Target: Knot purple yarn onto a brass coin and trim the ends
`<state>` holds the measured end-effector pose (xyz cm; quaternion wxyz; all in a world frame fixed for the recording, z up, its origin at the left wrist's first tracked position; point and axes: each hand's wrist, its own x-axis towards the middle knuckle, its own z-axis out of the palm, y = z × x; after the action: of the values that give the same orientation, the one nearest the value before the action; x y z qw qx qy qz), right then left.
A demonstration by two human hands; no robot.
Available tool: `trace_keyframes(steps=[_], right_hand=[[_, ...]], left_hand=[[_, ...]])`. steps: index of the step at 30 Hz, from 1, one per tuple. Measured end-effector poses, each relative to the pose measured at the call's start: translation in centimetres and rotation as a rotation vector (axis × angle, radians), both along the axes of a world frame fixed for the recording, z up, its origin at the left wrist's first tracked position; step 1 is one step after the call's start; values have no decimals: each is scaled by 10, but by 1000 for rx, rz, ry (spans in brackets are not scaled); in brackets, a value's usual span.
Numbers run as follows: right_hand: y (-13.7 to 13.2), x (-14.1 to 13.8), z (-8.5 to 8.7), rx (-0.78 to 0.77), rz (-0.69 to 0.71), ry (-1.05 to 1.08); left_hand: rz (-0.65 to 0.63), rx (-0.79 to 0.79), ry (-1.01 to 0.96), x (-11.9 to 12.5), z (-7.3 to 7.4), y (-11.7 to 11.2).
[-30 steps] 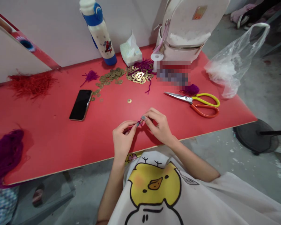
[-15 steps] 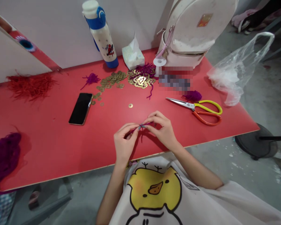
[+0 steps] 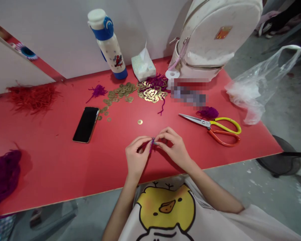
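My left hand (image 3: pixel 136 156) and my right hand (image 3: pixel 174 149) meet over the near middle of the red table (image 3: pixel 52 160). Both pinch a short purple cord (image 3: pixel 152 144) between thumb and fingertips, and the fingertips almost touch. A single brass coin (image 3: pixel 139 122) lies on the table just beyond my hands. Further back spread a pile of brass coins (image 3: pixel 121 91) and a second heap of coins tangled with purple cords (image 3: pixel 153 88).
Scissors (image 3: pixel 215 129) with yellow and orange handles lie to the right, a black phone (image 3: pixel 86 124) to the left. At the back stand a bottle (image 3: pixel 109 43), a tissue pack (image 3: pixel 142 64) and a white backpack (image 3: pixel 210 36). Red threads (image 3: pixel 32 97), purple yarn (image 3: pixel 2 177) and a plastic bag (image 3: pixel 261 83) sit at the sides.
My hands have drawn closer together on the purple cord, which is now bunched between the fingertips. The view has tilted so everything sits lower in the frame.
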<state>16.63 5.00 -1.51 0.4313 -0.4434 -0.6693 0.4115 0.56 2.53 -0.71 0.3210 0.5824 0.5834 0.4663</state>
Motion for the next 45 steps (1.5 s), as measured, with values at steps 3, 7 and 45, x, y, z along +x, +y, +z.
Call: trace_keyframes(steps=[3, 7, 45], right_hand=[[2, 1, 1, -2, -5, -20], [4, 2, 1, -16, -8, -29], [10, 10, -1, -181, 50, 152]], left_hand=[[12, -3, -1, 2, -2, 3], [24, -8, -31, 4, -6, 5], [-67, -58, -122, 1, -3, 2]])
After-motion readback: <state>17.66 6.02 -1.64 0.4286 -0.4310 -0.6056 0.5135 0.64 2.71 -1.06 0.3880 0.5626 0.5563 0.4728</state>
